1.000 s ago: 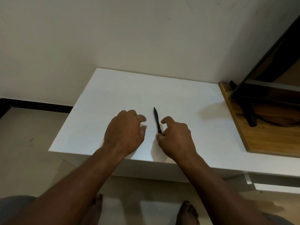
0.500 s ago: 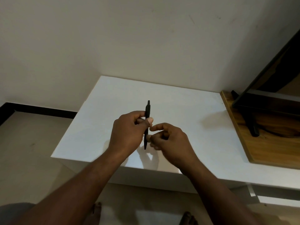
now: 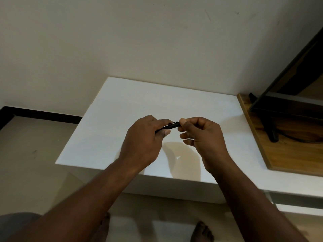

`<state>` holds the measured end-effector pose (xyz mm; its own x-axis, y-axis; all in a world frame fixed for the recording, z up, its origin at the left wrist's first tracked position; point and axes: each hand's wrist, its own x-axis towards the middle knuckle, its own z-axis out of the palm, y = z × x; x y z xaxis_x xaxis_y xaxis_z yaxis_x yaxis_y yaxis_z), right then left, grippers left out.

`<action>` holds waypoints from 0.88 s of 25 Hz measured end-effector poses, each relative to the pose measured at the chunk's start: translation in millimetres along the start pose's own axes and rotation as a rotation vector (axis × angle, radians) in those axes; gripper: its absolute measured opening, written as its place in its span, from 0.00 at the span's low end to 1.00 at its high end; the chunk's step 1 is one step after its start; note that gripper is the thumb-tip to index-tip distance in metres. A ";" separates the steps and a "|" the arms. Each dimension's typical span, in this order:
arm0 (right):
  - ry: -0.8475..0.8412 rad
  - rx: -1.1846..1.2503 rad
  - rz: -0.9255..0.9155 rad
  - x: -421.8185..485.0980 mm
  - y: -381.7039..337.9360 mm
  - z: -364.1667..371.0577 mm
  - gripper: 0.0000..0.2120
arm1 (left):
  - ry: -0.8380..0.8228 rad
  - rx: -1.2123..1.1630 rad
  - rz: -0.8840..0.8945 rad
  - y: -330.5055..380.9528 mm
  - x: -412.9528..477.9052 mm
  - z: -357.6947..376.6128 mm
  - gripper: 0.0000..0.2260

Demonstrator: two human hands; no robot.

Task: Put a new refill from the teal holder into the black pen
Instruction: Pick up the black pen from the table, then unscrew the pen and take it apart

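Observation:
The black pen (image 3: 172, 125) is held level above the white table (image 3: 122, 109), lying left to right between both hands. My left hand (image 3: 145, 142) wraps around its left part, so most of the barrel is hidden. My right hand (image 3: 201, 135) pinches the pen's right end between thumb and forefinger. Only a short dark stretch shows between the two hands. No teal holder or refill is in view.
A wooden board (image 3: 286, 147) lies on the right side of the table, with a dark stand or frame (image 3: 272, 109) on it. A pale wall rises behind the table. The tiled floor and my bare feet (image 3: 201, 231) show below the front edge.
The pen lay on the table a second ago. My hands picked it up, first upright, and have now turned it level, one hand at each end.

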<state>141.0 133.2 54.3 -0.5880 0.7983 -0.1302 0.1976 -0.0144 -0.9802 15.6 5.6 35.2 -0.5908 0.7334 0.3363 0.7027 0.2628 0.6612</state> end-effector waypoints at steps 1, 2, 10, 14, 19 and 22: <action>0.017 -0.020 -0.006 0.9 0.9 0.1 0.07 | -0.003 0.026 0.024 0.1 -0.2 0.3 0.14; 0.034 -0.049 -0.020 2.0 1.9 0.6 0.07 | -0.009 0.055 0.051 0.9 0.1 0.7 0.14; 0.257 -0.353 -0.115 35.3 3.5 -54.2 0.07 | 0.009 0.134 -0.013 -10.4 4.5 -4.5 0.12; 0.089 -0.886 -0.234 36.0 26.1 -36.0 0.03 | -0.061 0.096 -0.052 -8.8 2.0 3.5 0.12; 0.071 -1.088 -0.294 39.0 43.3 -21.0 0.05 | -0.064 0.079 -0.081 -9.7 1.4 6.6 0.11; 0.056 -1.111 -0.312 36.6 46.2 -19.2 0.06 | -0.062 0.082 -0.086 -12.1 0.4 5.0 0.11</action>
<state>143.6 173.3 7.1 -0.7024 0.7001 0.1287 0.6476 0.7035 -0.2928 8.9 5.9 23.9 -0.6263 0.7426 0.2373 0.6822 0.3747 0.6279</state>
